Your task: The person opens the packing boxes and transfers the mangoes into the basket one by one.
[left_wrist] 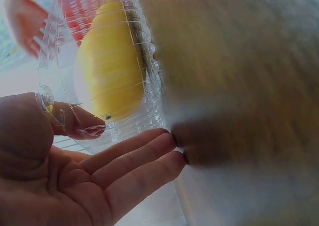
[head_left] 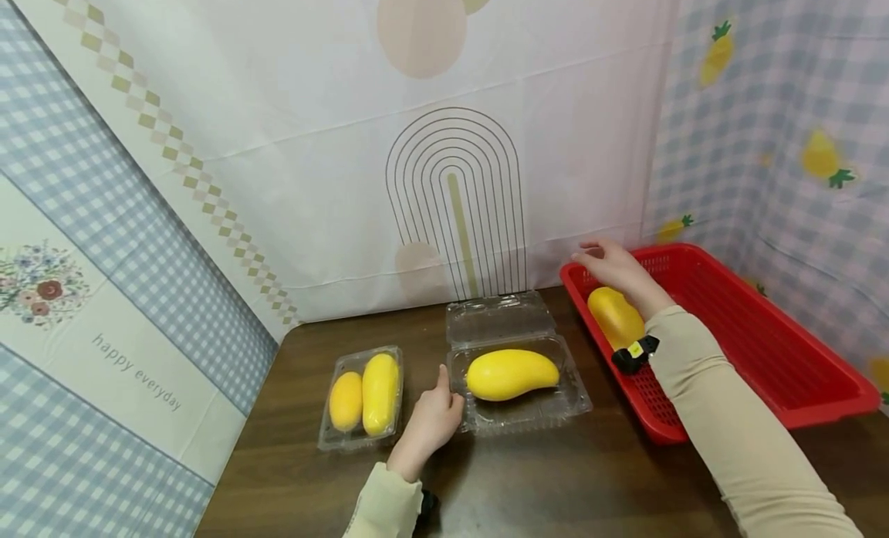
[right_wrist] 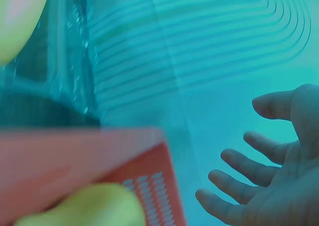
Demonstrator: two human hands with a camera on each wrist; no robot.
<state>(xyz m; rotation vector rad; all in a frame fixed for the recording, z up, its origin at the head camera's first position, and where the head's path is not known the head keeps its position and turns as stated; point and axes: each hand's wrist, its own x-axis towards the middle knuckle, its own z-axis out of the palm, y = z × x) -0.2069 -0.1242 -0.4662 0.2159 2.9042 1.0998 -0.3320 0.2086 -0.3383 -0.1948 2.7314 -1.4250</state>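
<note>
My left hand (head_left: 436, 414) is at the left edge of an open clear plastic clamshell box (head_left: 569, 403), its thumb touching or very near the wall. In the left wrist view the fingers (left_wrist: 144, 178) are straight and hold nothing. One yellow mango (head_left: 512, 374) lies in that box, whose lid (head_left: 500, 318) is folded back. My right hand (head_left: 618, 269) hovers over the far left corner of a red plastic basket (head_left: 764, 329). Its fingers are spread and relaxed, with nothing in them, in the right wrist view. Below it, another mango (head_left: 614, 316) lies in the basket.
Left of my left hand stands a second clear box (head_left: 326, 444), holding an orange-yellow mango (head_left: 346, 401) and a longer yellow one (head_left: 380, 394). Brown wooden table (head_left: 528, 484) lies under everything. A patterned cloth (head_left: 312, 175) hangs behind, close to the basket's far end.
</note>
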